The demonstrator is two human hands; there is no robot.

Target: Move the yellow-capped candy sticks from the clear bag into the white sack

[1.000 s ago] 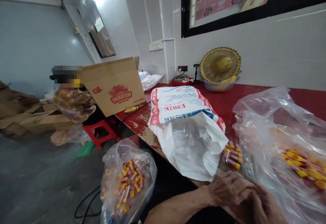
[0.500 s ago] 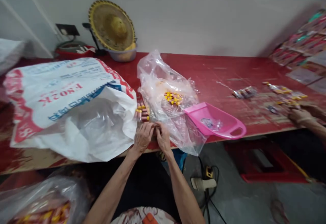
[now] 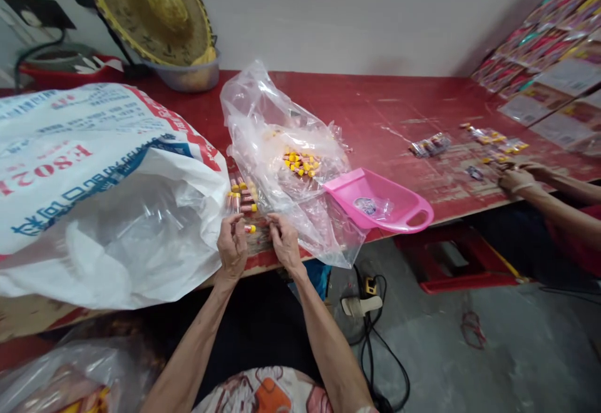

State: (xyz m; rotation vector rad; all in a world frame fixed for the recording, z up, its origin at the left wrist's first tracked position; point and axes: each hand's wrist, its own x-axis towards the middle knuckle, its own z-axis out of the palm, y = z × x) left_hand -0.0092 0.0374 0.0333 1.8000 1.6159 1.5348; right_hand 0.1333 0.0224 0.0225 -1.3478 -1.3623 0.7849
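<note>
A red, worn counter (image 3: 375, 103) runs along a pale wall (image 3: 357, 19). At its near edge, one yellow-capped tube (image 3: 250, 228) lies just beside the curled fingers of the left hand (image 3: 233, 250), on the side facing the right hand (image 3: 285, 243); whether those fingers touch or grip it, I cannot tell. The right hand's thumb and forefinger are slightly apart, with a gap between them and the tube. More tubes (image 3: 244, 199) lie just beyond the left fingertips, between a white sack (image 3: 107, 213) and a clear bag (image 3: 263, 106). A pink scoop (image 3: 394, 213) rests against the bag.
</note>
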